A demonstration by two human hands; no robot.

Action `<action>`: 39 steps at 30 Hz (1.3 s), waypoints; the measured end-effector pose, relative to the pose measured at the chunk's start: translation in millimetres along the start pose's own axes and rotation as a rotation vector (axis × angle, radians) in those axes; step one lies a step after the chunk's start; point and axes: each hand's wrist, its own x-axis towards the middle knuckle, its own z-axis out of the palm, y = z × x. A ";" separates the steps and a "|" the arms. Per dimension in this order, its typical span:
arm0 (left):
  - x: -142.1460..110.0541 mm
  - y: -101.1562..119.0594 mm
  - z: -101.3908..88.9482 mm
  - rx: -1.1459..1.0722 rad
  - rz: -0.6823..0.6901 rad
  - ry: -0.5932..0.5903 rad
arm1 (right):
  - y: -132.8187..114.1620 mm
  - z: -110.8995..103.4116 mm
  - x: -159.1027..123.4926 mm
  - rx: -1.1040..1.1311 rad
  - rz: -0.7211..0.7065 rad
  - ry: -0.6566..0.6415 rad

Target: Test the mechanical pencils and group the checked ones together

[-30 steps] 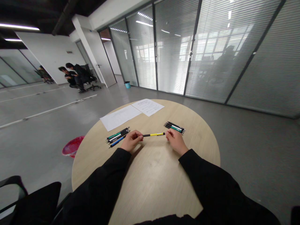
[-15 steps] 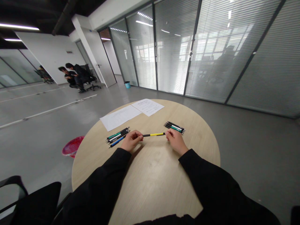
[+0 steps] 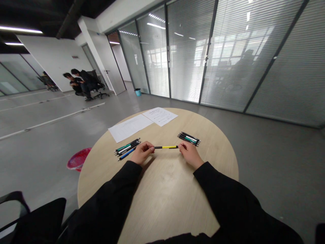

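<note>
A yellow and black mechanical pencil [image 3: 166,147] lies level in the air just above the table, held between my two hands. My left hand [image 3: 142,152] pinches its left end, and my right hand [image 3: 190,154] pinches its right end. Beside my left hand lies a small group of several pens [image 3: 127,148], with green, white and blue barrels. Beyond my right hand lies a second group of several dark, green and white pens [image 3: 189,138]. Neither group seems touched.
The round light-wood table [image 3: 165,193] holds two sheets of printed paper [image 3: 130,127] at its far side. A red basket [image 3: 77,159] stands on the floor at the left. Two seated people [image 3: 81,83] are far back, near a glass wall [image 3: 228,54].
The pencil has turned from a slight rise at its right end to level. My hands stay in nearly the same places, both still holding it.
</note>
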 end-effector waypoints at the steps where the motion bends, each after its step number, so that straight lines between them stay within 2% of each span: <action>1: 0.0 -0.3 -0.1 0.002 -0.005 0.002 | -0.1 0.1 -0.3 -0.030 -0.002 -0.012; 6: 0.1 -1.2 -1.3 0.052 -0.022 -0.001 | 1.3 1.1 -1.7 -0.117 0.011 -0.051; 14: 0.0 -2.0 -2.2 0.093 -0.016 -0.015 | 5.5 3.6 -1.3 -0.038 0.003 -0.011; 22: -0.5 -0.6 -1.3 0.097 -0.026 -0.008 | -3.3 -0.1 -3.5 -0.127 -0.072 -0.186; 27: -1.6 0.9 0.1 0.124 -0.042 0.010 | -7.5 -2.0 -6.1 -0.277 -0.158 -0.247; 30: -2.2 -0.8 1.8 0.171 -0.055 0.009 | -8.1 -2.6 -8.0 -0.387 -0.207 -0.236; 33: -2.8 -4.0 2.8 0.287 -0.011 0.041 | -4.2 -8.1 -8.7 -0.479 -0.247 -0.212; 39: -6.1 0.6 4.1 0.597 0.085 0.105 | 19.8 -39.0 -9.7 -0.687 -0.147 -0.058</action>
